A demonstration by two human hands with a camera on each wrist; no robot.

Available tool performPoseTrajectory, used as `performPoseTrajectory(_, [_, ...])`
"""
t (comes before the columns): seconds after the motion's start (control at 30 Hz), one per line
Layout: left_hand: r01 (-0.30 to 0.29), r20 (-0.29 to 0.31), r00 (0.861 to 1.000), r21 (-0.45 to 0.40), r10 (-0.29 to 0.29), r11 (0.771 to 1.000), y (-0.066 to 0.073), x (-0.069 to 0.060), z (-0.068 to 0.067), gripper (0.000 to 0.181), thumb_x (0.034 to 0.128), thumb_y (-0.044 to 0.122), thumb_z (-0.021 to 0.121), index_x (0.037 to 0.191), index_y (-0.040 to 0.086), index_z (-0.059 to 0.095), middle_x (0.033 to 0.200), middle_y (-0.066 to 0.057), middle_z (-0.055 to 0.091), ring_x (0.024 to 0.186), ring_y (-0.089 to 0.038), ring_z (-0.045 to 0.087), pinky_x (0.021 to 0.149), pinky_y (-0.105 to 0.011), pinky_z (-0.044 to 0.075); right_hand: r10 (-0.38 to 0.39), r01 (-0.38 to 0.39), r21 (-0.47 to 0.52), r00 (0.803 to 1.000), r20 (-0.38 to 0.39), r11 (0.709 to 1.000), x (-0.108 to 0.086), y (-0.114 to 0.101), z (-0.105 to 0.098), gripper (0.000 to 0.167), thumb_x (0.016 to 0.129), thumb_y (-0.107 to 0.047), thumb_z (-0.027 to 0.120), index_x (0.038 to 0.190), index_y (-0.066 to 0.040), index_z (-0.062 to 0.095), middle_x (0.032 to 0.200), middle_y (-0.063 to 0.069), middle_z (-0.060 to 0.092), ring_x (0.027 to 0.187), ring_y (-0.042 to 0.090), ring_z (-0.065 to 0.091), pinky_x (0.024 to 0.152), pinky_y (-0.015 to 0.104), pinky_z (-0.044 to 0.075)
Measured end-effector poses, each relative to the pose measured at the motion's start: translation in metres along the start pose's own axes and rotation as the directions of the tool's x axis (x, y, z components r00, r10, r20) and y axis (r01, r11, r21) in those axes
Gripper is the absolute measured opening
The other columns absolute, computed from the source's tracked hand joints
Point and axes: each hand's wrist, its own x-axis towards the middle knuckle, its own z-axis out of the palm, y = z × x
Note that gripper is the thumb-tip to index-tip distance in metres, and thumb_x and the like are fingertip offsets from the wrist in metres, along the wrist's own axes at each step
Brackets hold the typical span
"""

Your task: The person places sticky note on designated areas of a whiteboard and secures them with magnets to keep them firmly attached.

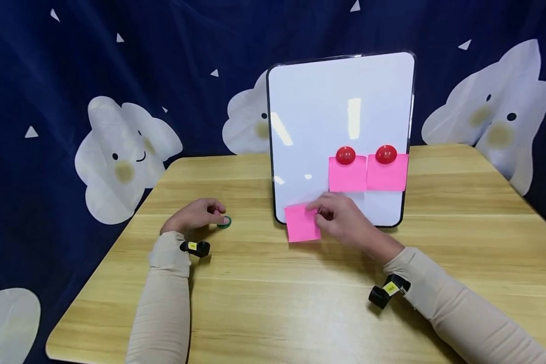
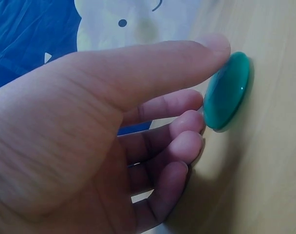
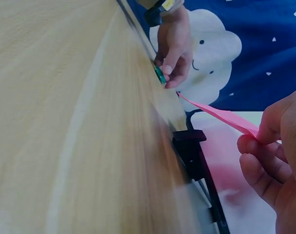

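At the left of the table, my left hand [image 1: 196, 215] has its thumb and curled fingertips at a round green magnet [image 2: 229, 92]. The thumb meets the magnet's upper edge and the index finger its near side, low over the wood. My right hand [image 1: 346, 218] pinches a pink sticky note [image 1: 302, 225] by its upper right edge, thumb against index finger. That note hangs before the lower left corner of a black-framed whiteboard [image 1: 309, 111]. In the right wrist view the note [image 3: 226, 116] appears nearly edge-on.
Two more pink notes, a left one [image 1: 348, 177] and a right one [image 1: 388, 177], sit side by side on the board under red round magnets [image 1: 346, 155]. The board stands upright on the wooden table [image 1: 264, 308]. Behind hangs a dark blue curtain [image 1: 164, 55] with clouds.
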Motion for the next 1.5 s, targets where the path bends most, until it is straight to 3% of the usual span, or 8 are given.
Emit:
performPoseTrajectory(0.23, [0.002,-0.008,1.000,0.011,-0.002,1.000,-0.003,0.002,0.002,0.045,0.0863,0.037,0.079,0.115,0.006,0.063,0.098,-0.006,0.058,0.093,-0.023,0.051,0.088,-0.038,0.039,0.013,-0.013,-0.015,1.000,-0.025,1.000,0.007,-0.007,-0.003,0.024,0.087,0.005,0.068,0.107,-0.006,0.076,0.088,0.001,0.061,0.075,0.018,0.053,0.060,0.026,0.048])
performPoseTrajectory(0.53, [0.009,0.004,1.000,0.020,-0.009,1.000,0.003,0.000,0.002,0.052,0.0857,0.037,0.079,0.122,0.005,0.061,0.103,-0.007,0.058,0.096,-0.023,0.052,0.093,-0.039,0.039,-0.118,0.110,-0.070,0.987,-0.112,0.991,0.018,-0.013,-0.013,0.025,0.086,0.006,0.065,0.107,-0.003,0.077,0.092,0.003,0.065,0.075,0.015,0.056,0.064,0.027,0.052])
performPoseTrajectory(0.77, [-0.016,0.003,1.000,0.015,0.016,1.000,0.001,0.001,0.002,0.051,0.0861,0.032,0.080,0.123,0.003,0.061,0.101,-0.007,0.058,0.094,-0.023,0.051,0.092,-0.039,0.039,-0.119,0.104,-0.104,0.981,-0.153,0.989,0.027,-0.015,-0.017,0.026,0.087,0.004,0.065,0.110,-0.002,0.076,0.097,0.004,0.065,0.075,0.015,0.055,0.062,0.026,0.051])
performPoseTrajectory(1.2, [-0.005,-0.029,1.000,0.020,0.006,1.000,0.000,0.000,0.004,0.048,0.0860,0.035,0.079,0.123,0.008,0.063,0.103,-0.008,0.059,0.095,-0.024,0.052,0.089,-0.039,0.040,-0.213,0.169,-0.194,0.949,-0.235,0.966,0.041,-0.013,-0.018,0.024,0.086,0.006,0.066,0.107,0.003,0.076,0.096,0.011,0.065,0.070,0.017,0.055,0.060,0.028,0.049])
performPoseTrajectory(1.5, [-0.005,-0.036,0.999,0.024,0.006,1.000,-0.002,0.003,0.004,0.050,0.0853,0.038,0.079,0.123,0.009,0.064,0.102,-0.007,0.060,0.095,-0.024,0.052,0.089,-0.040,0.040,-0.236,0.162,-0.265,0.932,-0.276,0.951,0.045,-0.009,-0.016,0.026,0.085,0.002,0.073,0.111,0.004,0.074,0.099,0.013,0.063,0.075,0.019,0.057,0.063,0.031,0.052])
